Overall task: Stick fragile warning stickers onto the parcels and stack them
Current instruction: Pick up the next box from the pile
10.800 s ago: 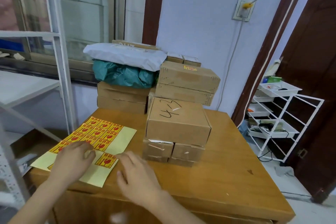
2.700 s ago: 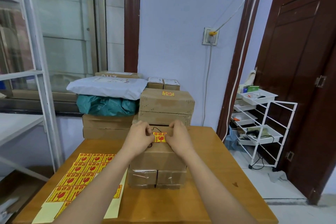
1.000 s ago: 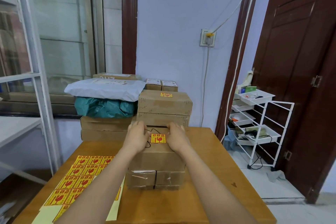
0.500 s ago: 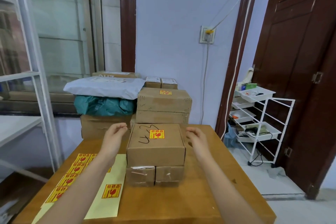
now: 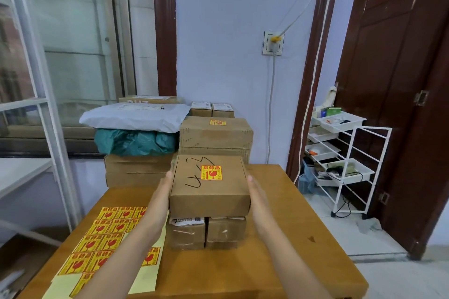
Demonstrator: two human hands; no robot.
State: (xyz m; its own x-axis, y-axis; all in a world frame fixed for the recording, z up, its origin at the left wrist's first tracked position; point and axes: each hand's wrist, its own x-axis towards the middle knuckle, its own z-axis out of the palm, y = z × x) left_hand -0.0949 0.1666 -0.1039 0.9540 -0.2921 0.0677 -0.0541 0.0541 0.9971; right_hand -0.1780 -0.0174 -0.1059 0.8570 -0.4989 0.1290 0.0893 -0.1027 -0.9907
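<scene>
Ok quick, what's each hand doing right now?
Left hand: open, flat against the box's left side.
Right hand: open, flat against its right side.

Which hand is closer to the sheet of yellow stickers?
Left. The left hand presses the left side of the stickered box, just above the sticker sheet. The right hand is on the box's far side, away from the sheet.

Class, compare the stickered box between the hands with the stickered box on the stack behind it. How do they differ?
The front box has black handwriting beside its sticker; the rear box shows none. The front box sits on two small parcels with a hand against each side; the rear box, on another carton, is untouched. Both are brown cardboard with a yellow-and-red sticker on top.
</scene>
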